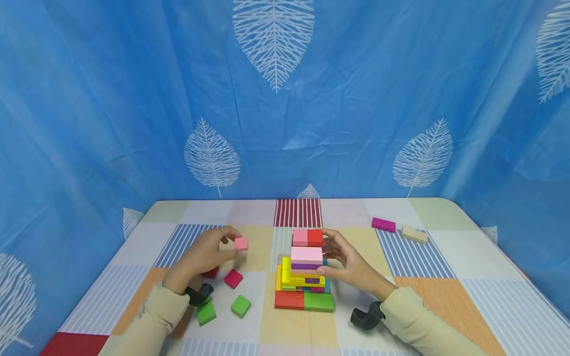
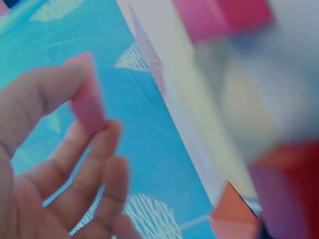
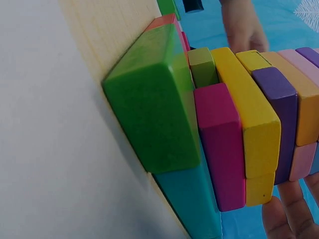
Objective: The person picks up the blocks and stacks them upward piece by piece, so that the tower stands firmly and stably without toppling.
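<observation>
My left hand (image 1: pixel 207 254) pinches a small pink block (image 1: pixel 241 244) between thumb and fingers, left of a tower of stacked wooden blocks (image 1: pixel 306 255). In the left wrist view, the other fingers spread below this block. My right hand (image 1: pixel 349 262) is at the tower's right side. Its thumb lies by the front of the upper layers, while its fingers rest against the side. On top of the tower sit a pink block (image 1: pixel 300 238) and a red block (image 1: pixel 315 238). A red block (image 1: pixel 288 300) and a green block (image 1: pixel 318 302) form the front of its base.
Loose green blocks (image 1: pixel 241 306) and a crimson block (image 1: pixel 233 279) lie left of the tower, near the left forearm. At the back right lie a magenta block (image 1: pixel 383 225) and a plain wooden block (image 1: pixel 414 235). A blue leaf-patterned curtain (image 1: pixel 303 133) encloses the patterned tabletop.
</observation>
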Motion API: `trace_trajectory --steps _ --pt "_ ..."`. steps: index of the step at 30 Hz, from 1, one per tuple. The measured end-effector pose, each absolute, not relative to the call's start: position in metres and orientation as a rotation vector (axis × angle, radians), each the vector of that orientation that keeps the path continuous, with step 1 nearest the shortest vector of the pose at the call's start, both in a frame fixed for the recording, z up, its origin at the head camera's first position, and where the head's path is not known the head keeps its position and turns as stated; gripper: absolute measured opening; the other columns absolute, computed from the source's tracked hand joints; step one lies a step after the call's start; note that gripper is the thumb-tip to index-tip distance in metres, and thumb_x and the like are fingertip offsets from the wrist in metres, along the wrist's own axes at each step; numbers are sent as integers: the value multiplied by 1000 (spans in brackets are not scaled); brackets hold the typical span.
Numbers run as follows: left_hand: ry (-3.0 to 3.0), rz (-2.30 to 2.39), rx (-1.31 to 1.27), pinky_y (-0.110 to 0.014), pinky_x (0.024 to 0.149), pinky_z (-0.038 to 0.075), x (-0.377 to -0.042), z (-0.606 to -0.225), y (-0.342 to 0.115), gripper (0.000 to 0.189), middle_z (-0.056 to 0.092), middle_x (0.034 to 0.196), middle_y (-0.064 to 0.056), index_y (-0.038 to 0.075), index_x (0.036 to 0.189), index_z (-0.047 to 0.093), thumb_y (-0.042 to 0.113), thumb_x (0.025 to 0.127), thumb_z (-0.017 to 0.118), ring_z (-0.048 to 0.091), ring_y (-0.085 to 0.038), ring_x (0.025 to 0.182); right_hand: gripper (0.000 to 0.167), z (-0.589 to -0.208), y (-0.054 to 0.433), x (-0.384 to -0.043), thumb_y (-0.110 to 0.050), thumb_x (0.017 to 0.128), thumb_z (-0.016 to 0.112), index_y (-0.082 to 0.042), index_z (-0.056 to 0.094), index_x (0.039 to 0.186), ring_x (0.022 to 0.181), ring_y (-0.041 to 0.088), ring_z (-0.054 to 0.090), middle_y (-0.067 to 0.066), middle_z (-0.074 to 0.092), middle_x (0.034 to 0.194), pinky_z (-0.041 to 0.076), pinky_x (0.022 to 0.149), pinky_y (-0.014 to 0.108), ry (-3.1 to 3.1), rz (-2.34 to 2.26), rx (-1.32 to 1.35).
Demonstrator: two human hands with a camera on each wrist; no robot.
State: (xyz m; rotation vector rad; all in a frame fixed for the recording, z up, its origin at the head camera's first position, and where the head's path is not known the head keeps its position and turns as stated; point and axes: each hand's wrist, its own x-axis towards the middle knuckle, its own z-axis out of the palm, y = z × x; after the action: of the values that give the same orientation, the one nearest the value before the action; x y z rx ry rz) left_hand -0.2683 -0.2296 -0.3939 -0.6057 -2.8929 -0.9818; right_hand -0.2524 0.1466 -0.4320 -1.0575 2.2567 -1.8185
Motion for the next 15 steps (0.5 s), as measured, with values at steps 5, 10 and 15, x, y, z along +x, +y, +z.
trace_trajectory --steps 5,10,15 --pt "-2739 -1034 -595 -51 86 59 -255 -383 -208 35 74 115 -6 8 126 75 21 95 85 64 -32 105 77 -433 145 -251 -9 98 78 2 34 161 122 17 64 22 59 141 53 106 26 2253 -1819 -1060" --pt "-2601 -1058 -654 -40 82 57 -242 -370 -186 36 75 114 0 11 124 77 23 92 88 63 -24 103 77 -433 146 -251 -8 98 78 2 35 160 123 17 64 22 59 141 52 106 26 2260 -1814 -1061" --pt "-2527 -1052 -794 -36 84 57 -234 -364 -167 34 75 111 4 12 119 78 21 89 91 62 -19 101 77 -432 146 -251 -9 98 78 2 35 160 123 18 64 24 59 141 52 106 26 2267 -1810 -1056"
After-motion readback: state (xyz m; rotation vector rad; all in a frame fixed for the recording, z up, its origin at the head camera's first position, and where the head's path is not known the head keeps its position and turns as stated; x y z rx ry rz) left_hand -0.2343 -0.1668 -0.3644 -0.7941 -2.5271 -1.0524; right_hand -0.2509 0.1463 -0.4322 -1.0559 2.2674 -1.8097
